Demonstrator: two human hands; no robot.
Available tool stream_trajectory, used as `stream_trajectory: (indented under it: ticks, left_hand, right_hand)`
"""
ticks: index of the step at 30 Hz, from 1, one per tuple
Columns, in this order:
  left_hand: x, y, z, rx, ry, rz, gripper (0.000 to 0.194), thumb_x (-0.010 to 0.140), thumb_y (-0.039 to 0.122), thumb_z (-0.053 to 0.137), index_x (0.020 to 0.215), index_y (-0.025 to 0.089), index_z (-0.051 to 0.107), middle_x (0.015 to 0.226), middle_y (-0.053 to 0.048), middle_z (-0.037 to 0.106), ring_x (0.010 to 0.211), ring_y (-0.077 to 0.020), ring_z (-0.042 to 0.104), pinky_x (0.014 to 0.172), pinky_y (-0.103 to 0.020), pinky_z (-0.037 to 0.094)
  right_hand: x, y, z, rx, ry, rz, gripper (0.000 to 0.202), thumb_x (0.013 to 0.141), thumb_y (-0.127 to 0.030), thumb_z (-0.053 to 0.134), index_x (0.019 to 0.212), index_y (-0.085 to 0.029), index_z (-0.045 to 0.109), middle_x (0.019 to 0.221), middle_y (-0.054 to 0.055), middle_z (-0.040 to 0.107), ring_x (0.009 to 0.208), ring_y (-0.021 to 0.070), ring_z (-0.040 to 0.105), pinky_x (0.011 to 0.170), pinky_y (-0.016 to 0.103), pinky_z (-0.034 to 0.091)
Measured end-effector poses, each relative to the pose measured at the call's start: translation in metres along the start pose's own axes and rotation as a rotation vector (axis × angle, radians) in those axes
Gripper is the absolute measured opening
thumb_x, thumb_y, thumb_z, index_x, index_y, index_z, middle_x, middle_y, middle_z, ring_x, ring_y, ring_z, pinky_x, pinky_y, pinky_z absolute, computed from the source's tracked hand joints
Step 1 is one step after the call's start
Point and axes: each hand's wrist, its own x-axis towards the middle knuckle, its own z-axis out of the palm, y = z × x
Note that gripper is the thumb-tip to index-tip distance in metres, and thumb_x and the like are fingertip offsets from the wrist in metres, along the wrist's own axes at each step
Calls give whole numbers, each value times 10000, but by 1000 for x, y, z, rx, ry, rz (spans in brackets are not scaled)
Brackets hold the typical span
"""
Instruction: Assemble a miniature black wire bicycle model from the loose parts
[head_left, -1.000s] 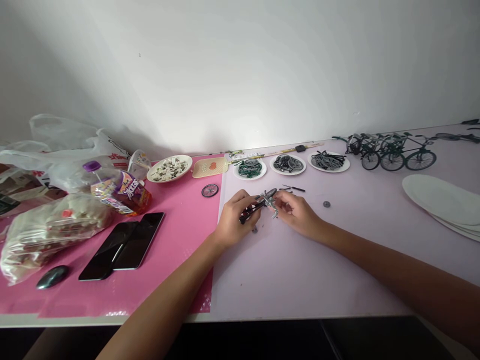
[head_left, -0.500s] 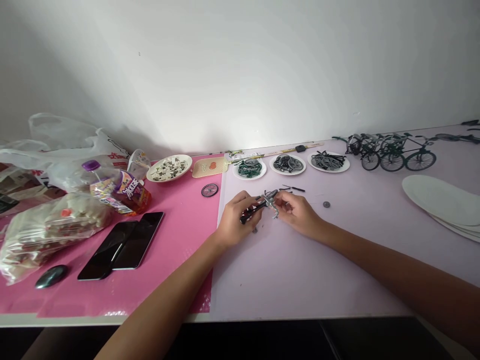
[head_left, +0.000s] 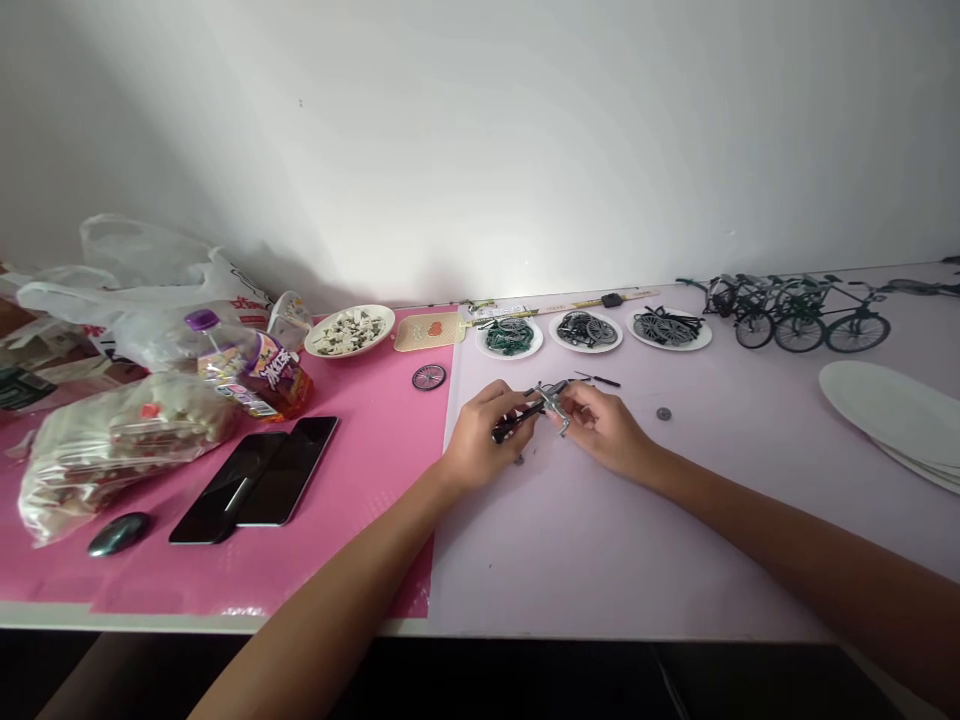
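Observation:
Over the lilac tabletop, both my hands meet around small model bicycle parts. My left hand point(head_left: 489, 430) is closed on a slim black part point(head_left: 511, 428), whose exact kind I cannot make out. Pinched in my right hand point(head_left: 600, 425) is a silver-grey handlebar-like part point(head_left: 556, 402), which touches or crosses the black one. The fingers partly hide where the pieces meet. Just beyond my hands lies a small black-handled screwdriver point(head_left: 606, 381). A little grey disc point(head_left: 664, 413) rests right of my right hand, and a spoked toy wheel point(head_left: 429, 377) lies left of my left hand.
Plates of green parts point(head_left: 513, 352), dark parts point(head_left: 586, 344) and grey wheels point(head_left: 671, 345) line the wall. Model bicycles point(head_left: 799, 325) stand at the back right, near stacked white plates point(head_left: 892, 400). Leftward are phones point(head_left: 289, 475), a mouse point(head_left: 118, 534), a bottle point(head_left: 259, 375) and bags point(head_left: 124, 440).
The whole view has shifted slightly, so the scene sits farther right. My hands keep hold of the same parts, with little visible change in their grip.

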Motion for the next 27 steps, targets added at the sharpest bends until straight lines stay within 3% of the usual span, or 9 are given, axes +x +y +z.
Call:
stream_trajectory:
  ticks: [3, 11, 18, 27]
  left_hand:
    - [0, 3, 4, -35, 15, -47, 208, 953, 182, 684, 1141, 168, 771, 870, -27, 600, 688, -102, 588, 611, -217, 519]
    - [-1, 1, 7, -81, 24, -82, 213, 936, 181, 701, 1135, 172, 778, 891, -39, 633, 699, -108, 611, 629, -232, 540]
    - [-1, -1, 6, -57, 29, -75, 245, 934, 171, 712, 1169, 176, 786, 892, -40, 651, 688, -110, 625, 645, -236, 566]
    - [-1, -3, 7, -57, 30, -39, 250, 933, 159, 721, 1174, 172, 783, 887, -32, 646, 671, -102, 619, 641, -233, 554]
  right_hand:
    - [-1, 2, 1, -8, 37, -3, 226, 984, -428, 663, 881, -233, 612, 754, 2, 638, 646, 162, 548, 595, 287, 444]
    - [-1, 8, -2, 31, -60, 71, 432, 1066, -569, 516, 815, -230, 607, 763, 36, 655, 698, 208, 629, 668, 340, 531]
    - [-2, 8, 0, 22, 27, 54, 266, 993, -497, 677, 1009, -232, 657, 868, 31, 677, 749, 192, 623, 657, 307, 502]
    - [-2, 9, -2, -22, 16, 39, 219, 1006, -441, 646, 948, -230, 656, 788, 7, 608, 689, 176, 552, 626, 305, 442]
